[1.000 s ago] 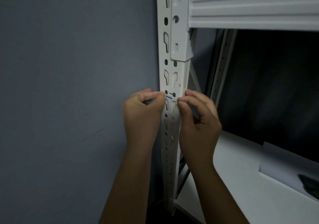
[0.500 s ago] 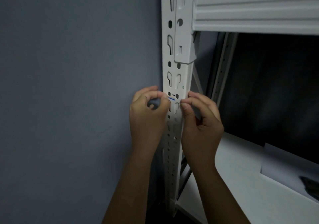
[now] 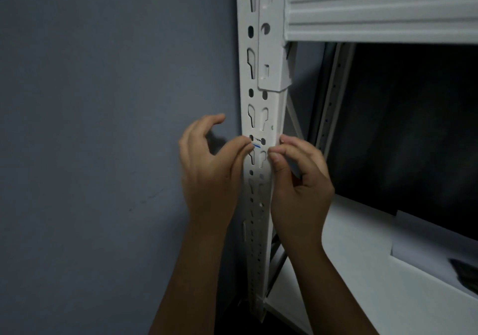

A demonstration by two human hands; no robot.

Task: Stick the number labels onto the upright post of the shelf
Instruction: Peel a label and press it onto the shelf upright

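We find both forearms raised from below, flanking the white upright post. The left hand pinches the left end of a small label with thumb and forefinger, remaining fingers loosely spread. The right hand pinches its right end, fingers curled. The label lies across the post's face, between slot rows.
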